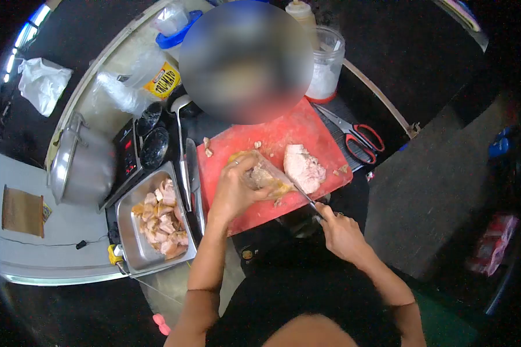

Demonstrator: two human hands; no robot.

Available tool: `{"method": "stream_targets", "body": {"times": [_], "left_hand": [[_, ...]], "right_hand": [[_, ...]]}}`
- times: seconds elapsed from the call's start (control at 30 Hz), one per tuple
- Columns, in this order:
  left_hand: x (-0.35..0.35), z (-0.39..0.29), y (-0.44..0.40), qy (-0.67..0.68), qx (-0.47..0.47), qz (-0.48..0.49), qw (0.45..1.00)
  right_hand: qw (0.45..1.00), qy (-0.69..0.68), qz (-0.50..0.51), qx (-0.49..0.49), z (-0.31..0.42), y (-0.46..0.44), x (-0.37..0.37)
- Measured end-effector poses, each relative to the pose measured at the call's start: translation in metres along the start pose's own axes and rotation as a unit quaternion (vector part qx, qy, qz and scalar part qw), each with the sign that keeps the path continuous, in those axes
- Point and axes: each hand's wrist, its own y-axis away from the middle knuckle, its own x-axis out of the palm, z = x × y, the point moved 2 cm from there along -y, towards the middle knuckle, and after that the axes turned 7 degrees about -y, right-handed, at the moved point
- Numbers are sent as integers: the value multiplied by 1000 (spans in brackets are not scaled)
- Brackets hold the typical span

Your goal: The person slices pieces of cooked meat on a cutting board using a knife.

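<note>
Head view, held meat: on the red cutting board, under the left hand; the long meat piece [266, 175] runs from upper left to lower right, its narrower end towards the knife; pale and rough on top, yellowish along the edges.
Left hand [235, 185]: grasping the meat piece, fingers spread over it, a ring on one finger.
Right hand [342, 232]: clenched round the handle of the knife [304, 194].
Knife: one, thin metal blade pointing up and left from the fist, at the lower right end of the meat piece.
Second meat: one pale block [304, 168], coarse-grained, roughly four-sided, lying just right of the meat piece, apart from the hands.
Board: one red cutting board [246, 221], flat, scuffed, set at a slant; small scraps lie scattered on it, too small to count surely.
Tray: one metal tray [124, 253], rectangular, shiny, left of the board, holding many chunks [163, 222] that overlap and cannot be counted.
Scissors: one pair of scissors [353, 134], red and black handles, blades pointing up and left, right of the board.
Ladle: one ladle [183, 153], metal, long-handled, between tray and board.
Bowls: two dark, glossy round bowls [154, 148], above the tray.
Pot: one lidded metal pot [90, 168], rounded, dull silver.
Jar: one clear jar [325, 72], white contents, beyond the board.
</note>
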Motion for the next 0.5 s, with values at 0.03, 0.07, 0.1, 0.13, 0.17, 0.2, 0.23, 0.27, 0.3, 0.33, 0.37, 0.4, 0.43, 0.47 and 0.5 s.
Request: {"method": "stream_targets", "body": {"times": [0.03, 0.07, 0.1, 0.13, 0.17, 0.2, 0.23, 0.27, 0.3, 0.33, 0.37, 0.4, 0.43, 0.47, 0.5], "left_hand": [[-1, 5, 1, 16, 3, -5, 1000], [-4, 9, 1, 33, 4, -13, 999], [-9, 10, 1, 15, 8, 2, 1000], [-17, 10, -1, 2, 7, 11, 1000], [-24, 11, 0, -7, 2, 15, 1000], [-27, 15, 1, -26, -38, 39, 998], [-31, 18, 2, -91, -38, 37, 994], [-38, 12, 0, -116, -69, 51, 990], [-40, 5, 3, -142, -98, 71, 982], [-34, 1, 10, -159, -72, 53, 983], [-28, -3, 15, -181, -41, 35, 982], [-21, -7, 18, -206, -9, 18, 978], [-12, -8, 19, -216, -2, 8, 976], [1, -8, 19, -228, 6, 1, 974], [10, -8, 19, -240, 15, -2, 971]], "right_hand": [[1000, 4, 0, -4, -1, 2, -5], [1000, 10, 2, -10, -1, 4, -10], [1000, 21, 7, -16, -2, 5, -17], [999, 27, 3, -23, -6, 8, -20], [999, 40, 3, -32, -11, 12, -21], [997, 57, 6, -44, -13, 17, -26], [998, 63, 9, -10, -6, 21, -35], [998, 46, -2, -35, -9, 24, -37], [998, 24, -11, -56, -13, 27, -38], [999, 21, -3, -34, -10, 30, -41], [1000, 11, 3, -24, -6, 33, -43], [1000, -2, 8, -12, -4, 36, -46], [1000, -17, 11, 1, -1, 39, -48], [999, -18, -9, -46, 4, 42, -52], [998, -33, -17, -41, 2, 45, -54]]}}
